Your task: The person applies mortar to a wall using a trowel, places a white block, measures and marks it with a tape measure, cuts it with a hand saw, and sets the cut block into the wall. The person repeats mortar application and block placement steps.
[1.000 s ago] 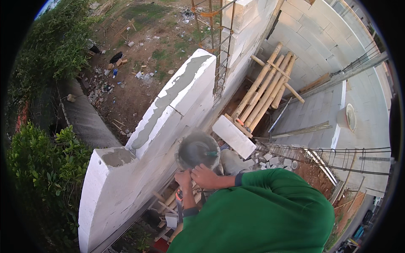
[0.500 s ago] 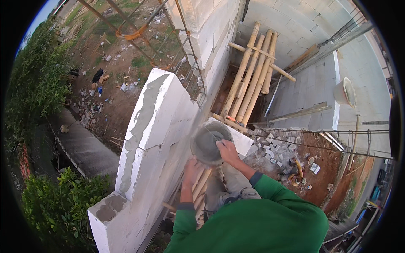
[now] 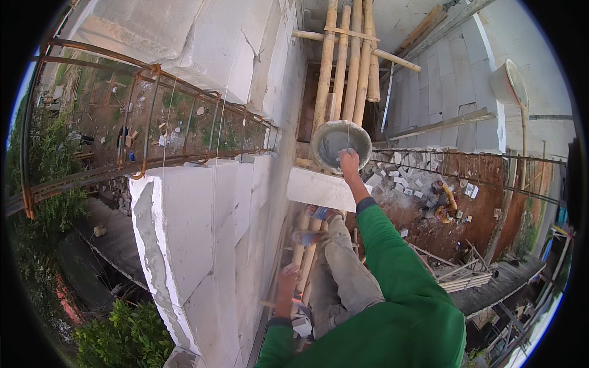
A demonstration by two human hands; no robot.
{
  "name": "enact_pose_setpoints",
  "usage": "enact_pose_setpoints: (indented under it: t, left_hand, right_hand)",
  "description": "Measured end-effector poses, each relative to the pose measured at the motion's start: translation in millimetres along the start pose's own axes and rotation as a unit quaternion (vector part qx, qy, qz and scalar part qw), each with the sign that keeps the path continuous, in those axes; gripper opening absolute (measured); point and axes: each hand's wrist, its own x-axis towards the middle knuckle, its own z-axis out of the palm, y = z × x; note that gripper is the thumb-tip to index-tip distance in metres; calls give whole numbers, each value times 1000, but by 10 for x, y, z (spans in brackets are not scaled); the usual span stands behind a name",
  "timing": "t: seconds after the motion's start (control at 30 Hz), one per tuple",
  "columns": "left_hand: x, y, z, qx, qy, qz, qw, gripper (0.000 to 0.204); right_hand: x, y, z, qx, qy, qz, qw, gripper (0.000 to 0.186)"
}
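Note:
A round grey bucket [image 3: 319, 146] stands at the near end of the bamboo poles [image 3: 354, 73], with wet grey mortar [image 3: 334, 142] inside. My right hand [image 3: 349, 162] is at its near side, fingers closed on what looks like the thin wire handle. Just below the bucket lies a white block [image 3: 322, 189], partly behind my right forearm. My left hand [image 3: 288, 277] hangs low beside the white block wall [image 3: 211, 245], above more bamboo. Its fingers look loosely apart, somewhat blurred, and nothing shows in them.
Grey mortar smears the wall's stepped top [image 3: 147, 227]. A rusty rebar cage [image 3: 153, 116] crosses the left side. Far below on the right lie broken blocks [image 3: 402, 178], near a person [image 3: 446, 202]. Another bucket [image 3: 506, 83] hangs or rests at upper right.
My right hand has moved forward with the bucket, bringing it to the bamboo poles. My left hand has left the bucket's rim and dropped lower. The view has shifted.

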Motion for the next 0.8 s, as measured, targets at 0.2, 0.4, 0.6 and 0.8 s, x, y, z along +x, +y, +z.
enact_pose_setpoints:
  t: [0.2,0.4,0.6,0.8]
  left_hand:
    - [219,-271,-40,169,27,-28,985,25]
    - [940,-329,-372,329,4,45,943,24]
    - [1655,536,403,366,-7,125,922,26]
    - [3080,783,436,372,-32,173,911,36]
  right_hand:
    - [1059,461,-129,36,-53,4,998,28]
    - [1274,1037,-124,119,-53,32,991,44]
    - [728,1403,-42,-55,-63,-105,991,41]
    - [1,3136,-742,-165,63,100,979,30]
